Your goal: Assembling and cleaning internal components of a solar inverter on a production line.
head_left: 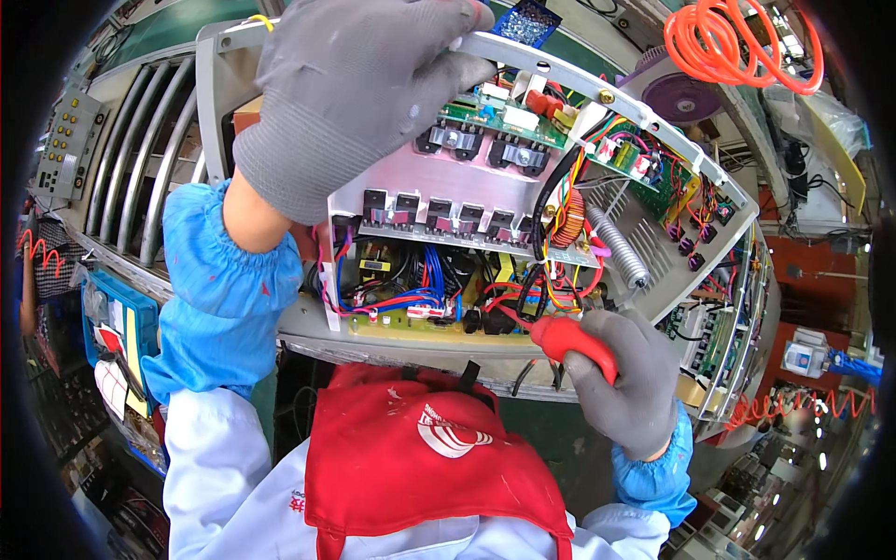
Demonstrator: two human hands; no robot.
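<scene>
My left hand (364,93), in a grey glove, is at the far side of an opened metal chassis (616,103). Its thumb and fingers straddle the far rim; the fingertips are partly cut off by the picture's top edge. My right hand (630,378), also gloved, is closed around a screwdriver (574,343) with a red handle. The shaft points left into the chassis's near side, where its tip is hard to make out among wires (429,289). Green circuit boards (509,117), a row of black transistors (439,215), a copper coil (569,219) and a ribbed silver resistor (618,247) fill the chassis.
Metal tubes (140,159) and a grey panel with knobs (70,140) stand at the left, above a blue bin (121,336). An orange coiled hose (719,47) hangs at the far right. Another opened unit with boards (709,336) sits at the right.
</scene>
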